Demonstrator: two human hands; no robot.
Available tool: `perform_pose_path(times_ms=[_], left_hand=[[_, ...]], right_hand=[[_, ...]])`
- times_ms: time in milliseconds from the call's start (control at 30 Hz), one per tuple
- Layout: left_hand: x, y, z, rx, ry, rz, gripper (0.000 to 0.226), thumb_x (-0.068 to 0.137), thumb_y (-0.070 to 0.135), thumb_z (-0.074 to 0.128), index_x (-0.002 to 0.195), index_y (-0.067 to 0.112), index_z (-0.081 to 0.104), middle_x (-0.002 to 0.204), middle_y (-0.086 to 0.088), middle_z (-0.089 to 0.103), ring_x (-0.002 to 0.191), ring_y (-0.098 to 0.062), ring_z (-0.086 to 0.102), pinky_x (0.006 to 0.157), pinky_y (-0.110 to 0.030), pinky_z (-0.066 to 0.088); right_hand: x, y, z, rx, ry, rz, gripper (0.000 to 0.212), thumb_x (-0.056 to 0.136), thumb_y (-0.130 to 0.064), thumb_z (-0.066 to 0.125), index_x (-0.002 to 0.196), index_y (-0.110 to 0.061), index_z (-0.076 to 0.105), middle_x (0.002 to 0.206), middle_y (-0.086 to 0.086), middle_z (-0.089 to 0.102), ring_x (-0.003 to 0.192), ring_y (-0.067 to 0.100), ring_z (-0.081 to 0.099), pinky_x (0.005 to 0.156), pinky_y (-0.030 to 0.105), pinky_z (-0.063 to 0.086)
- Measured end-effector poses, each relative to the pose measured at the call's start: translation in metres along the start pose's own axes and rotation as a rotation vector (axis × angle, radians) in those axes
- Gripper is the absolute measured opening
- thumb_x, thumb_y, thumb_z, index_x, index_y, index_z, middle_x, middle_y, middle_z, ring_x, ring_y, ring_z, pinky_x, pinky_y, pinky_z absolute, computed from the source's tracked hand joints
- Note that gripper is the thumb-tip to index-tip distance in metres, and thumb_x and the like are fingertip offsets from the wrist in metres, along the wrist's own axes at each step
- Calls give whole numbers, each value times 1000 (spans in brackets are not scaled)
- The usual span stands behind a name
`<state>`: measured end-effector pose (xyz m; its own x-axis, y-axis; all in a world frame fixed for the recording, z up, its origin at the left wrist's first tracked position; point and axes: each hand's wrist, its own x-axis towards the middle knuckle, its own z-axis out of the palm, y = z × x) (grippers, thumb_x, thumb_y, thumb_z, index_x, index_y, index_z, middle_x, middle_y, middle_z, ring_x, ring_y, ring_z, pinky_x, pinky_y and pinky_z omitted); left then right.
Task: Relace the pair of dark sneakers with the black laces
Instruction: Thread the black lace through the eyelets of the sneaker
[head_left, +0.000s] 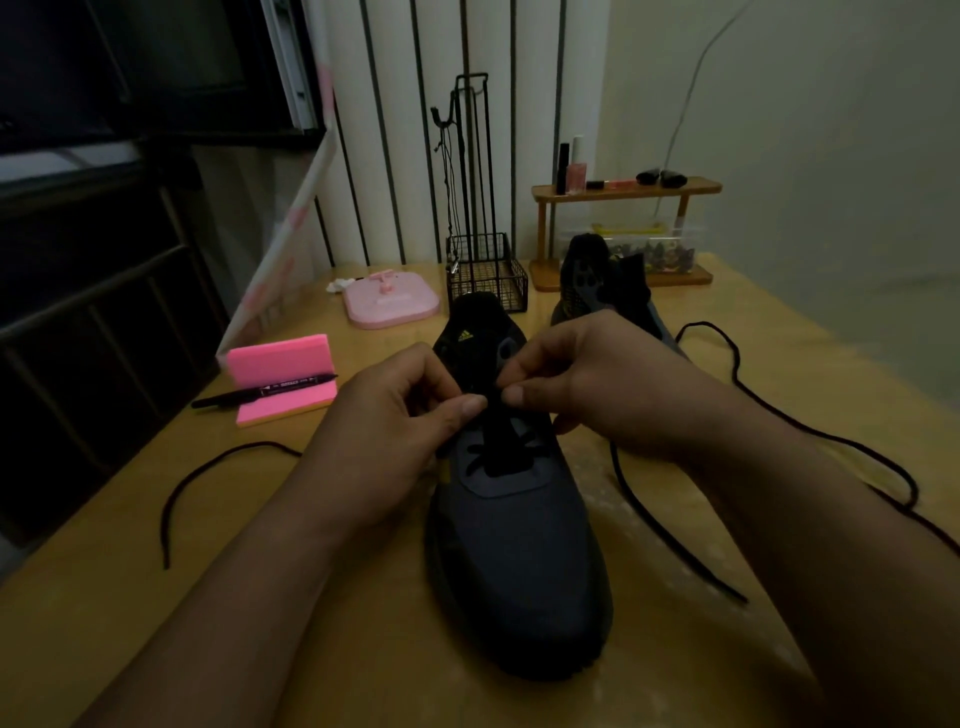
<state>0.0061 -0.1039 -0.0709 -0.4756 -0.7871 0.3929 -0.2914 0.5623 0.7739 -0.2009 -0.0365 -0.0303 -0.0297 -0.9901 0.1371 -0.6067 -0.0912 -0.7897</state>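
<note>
A dark sneaker (514, 551) stands on the wooden table (363, 649) right in front of me, toe toward me, with black lace crossed through its lower eyelets. My left hand (395, 421) and my right hand (582, 384) meet over the middle eyelets, each pinching the black lace between thumb and finger. One loose lace end (208, 478) trails left across the table; the other end (670, 530) runs right toward the front. A second dark sneaker (608, 291) stands behind, to the right, with another black lace (769, 405) looping beside it.
Pink sticky notes (283, 379) with a black marker (260, 393) lie at the left. Behind the shoe are a pink stand (392, 301), a black wire basket (485, 273) and a small wooden shelf (623, 189) with bottles. The table's left edge is close to the window.
</note>
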Motion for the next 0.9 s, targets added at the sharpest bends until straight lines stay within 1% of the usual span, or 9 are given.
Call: perform_pose_path(times_ms=[100, 167, 233, 300, 433, 500, 600, 733, 900], left_hand=[[1, -1, -4, 1, -39, -21, 11, 93, 27, 75, 89, 20, 67, 80, -3, 67, 61, -5, 59, 54, -18, 48], [2, -3, -9, 22, -88, -10, 5, 94, 26, 73, 92, 25, 69, 82, 2, 69, 67, -4, 61, 60, -17, 48], [3, -5, -12, 42, -112, 13, 5, 96, 23, 71, 94, 27, 70, 85, 8, 71, 75, -4, 63, 65, -16, 48], [3, -5, -11, 29, -96, 22, 6, 96, 21, 72, 93, 25, 70, 86, 8, 71, 78, -6, 64, 67, -15, 48], [2, -2, -3, -26, -65, 18, 7, 95, 18, 74, 90, 22, 70, 84, 5, 70, 75, -3, 62, 66, -15, 49], [3, -3, 1, -23, -65, 30, 8, 94, 18, 75, 89, 23, 72, 87, 3, 69, 80, -6, 64, 71, -19, 51], [3, -5, 3, 9, -66, 51, 9, 92, 20, 77, 88, 26, 73, 91, 2, 67, 86, -10, 64, 77, -29, 54], [2, -5, 1, 10, -58, 63, 9, 92, 21, 76, 89, 29, 73, 93, 6, 67, 89, -10, 65, 82, -38, 56], [2, -4, 2, 38, -37, 91, 10, 92, 21, 76, 89, 30, 73, 93, 8, 66, 90, -10, 64, 83, -41, 56]], right_hand=[[0, 0, -1, 36, -5, 23, 7, 96, -15, 73, 96, -20, 77, 90, -3, 77, 81, 7, 72, 62, 14, 56], [-1, 0, -5, 47, -15, 42, 8, 95, -13, 73, 99, -19, 75, 94, 1, 76, 82, 11, 73, 66, 18, 59], [-1, 1, -8, 63, -24, 66, 11, 95, -9, 72, 101, -18, 72, 96, 4, 75, 83, 13, 73, 67, 21, 61], [-2, 0, -9, 67, -30, 73, 12, 95, -8, 72, 102, -17, 72, 96, 6, 75, 83, 14, 74, 68, 23, 62], [-1, 0, -8, 63, -25, 82, 11, 94, -9, 73, 100, -17, 74, 94, 4, 76, 83, 14, 75, 71, 25, 63], [-1, 0, -8, 88, -28, 94, 11, 93, -8, 74, 101, -15, 74, 95, 6, 77, 84, 16, 75, 70, 22, 62], [-2, -2, -8, 101, -44, 91, 9, 93, -9, 74, 99, -15, 76, 92, 4, 78, 82, 13, 75, 67, 17, 59], [-2, -2, -4, 90, -24, 87, 4, 94, -17, 74, 95, -17, 77, 90, 0, 78, 82, 11, 75, 69, 20, 61], [-1, -4, 4, 29, 54, 80, 11, 96, -28, 73, 92, -19, 77, 85, -5, 76, 77, 2, 72, 60, 16, 56]])
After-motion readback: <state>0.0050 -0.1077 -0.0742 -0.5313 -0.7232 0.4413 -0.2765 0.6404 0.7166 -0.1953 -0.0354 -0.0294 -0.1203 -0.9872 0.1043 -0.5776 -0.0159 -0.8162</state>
